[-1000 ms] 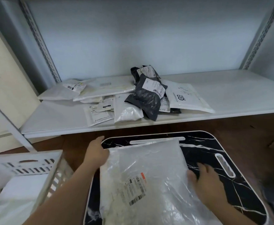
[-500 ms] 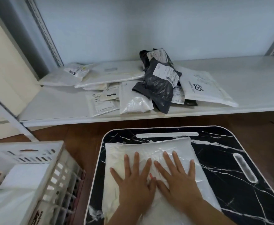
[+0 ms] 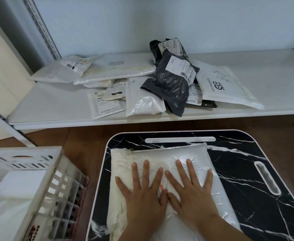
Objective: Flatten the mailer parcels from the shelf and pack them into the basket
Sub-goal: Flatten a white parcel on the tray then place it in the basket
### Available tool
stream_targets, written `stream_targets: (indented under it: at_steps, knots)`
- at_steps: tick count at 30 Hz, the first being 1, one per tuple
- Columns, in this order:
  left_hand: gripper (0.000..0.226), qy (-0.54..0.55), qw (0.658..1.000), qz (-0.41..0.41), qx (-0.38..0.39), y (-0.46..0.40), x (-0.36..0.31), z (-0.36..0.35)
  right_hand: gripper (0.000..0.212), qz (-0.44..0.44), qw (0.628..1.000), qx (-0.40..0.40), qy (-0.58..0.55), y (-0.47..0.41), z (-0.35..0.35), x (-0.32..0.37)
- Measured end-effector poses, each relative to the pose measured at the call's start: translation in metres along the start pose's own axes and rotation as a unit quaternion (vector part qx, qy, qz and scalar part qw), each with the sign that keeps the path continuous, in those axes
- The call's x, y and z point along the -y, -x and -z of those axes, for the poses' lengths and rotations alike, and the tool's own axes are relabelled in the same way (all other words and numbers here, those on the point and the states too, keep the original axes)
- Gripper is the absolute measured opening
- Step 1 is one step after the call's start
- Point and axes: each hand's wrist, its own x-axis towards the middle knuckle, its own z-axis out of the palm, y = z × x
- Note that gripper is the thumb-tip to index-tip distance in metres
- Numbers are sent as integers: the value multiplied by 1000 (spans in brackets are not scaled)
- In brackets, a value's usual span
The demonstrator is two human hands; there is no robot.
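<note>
The mailer (image 3: 162, 159), a clear plastic parcel with pale contents, lies flat on the black marbled counter (image 3: 247, 171), its far edge just below the counter's white slot. Both hands press on it side by side, palms down. The left hand (image 3: 142, 193) has its fingers (image 3: 145, 169) straight and spread wide, holding nothing; the right hand (image 3: 189, 190) is the same, its fingers (image 3: 190, 169) fanned toward the mailer's far right corner. The thumbs nearly meet over a small label with an orange mark between the hands.

To the left of the counter stands the basket (image 3: 43, 180), white with slotted walls, with white flat parcels already inside. Wooden floor (image 3: 83, 143) shows between the basket and the counter.

Beyond, the white shelf (image 3: 55, 108) carries the remaining parcels in a loose pile: white and clear mailers at left, a crumpled dark grey bag (image 3: 170, 87) with a printed label on top of the middle, and a flat white mailer with a logo (image 3: 224, 86) at right.
</note>
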Motion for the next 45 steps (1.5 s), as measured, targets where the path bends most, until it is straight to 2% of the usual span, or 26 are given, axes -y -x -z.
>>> stream_targets:
  at_steps: [11,45]
  knots:
    - [58,-8,1000,-3,-17,-4,-2,-6,58,3,999,-38,9,-5,-11,0]
    - [60,-24,1000,-8,3,-1,2,-21,59,13,1000,-19,-1,-2,-27,0]
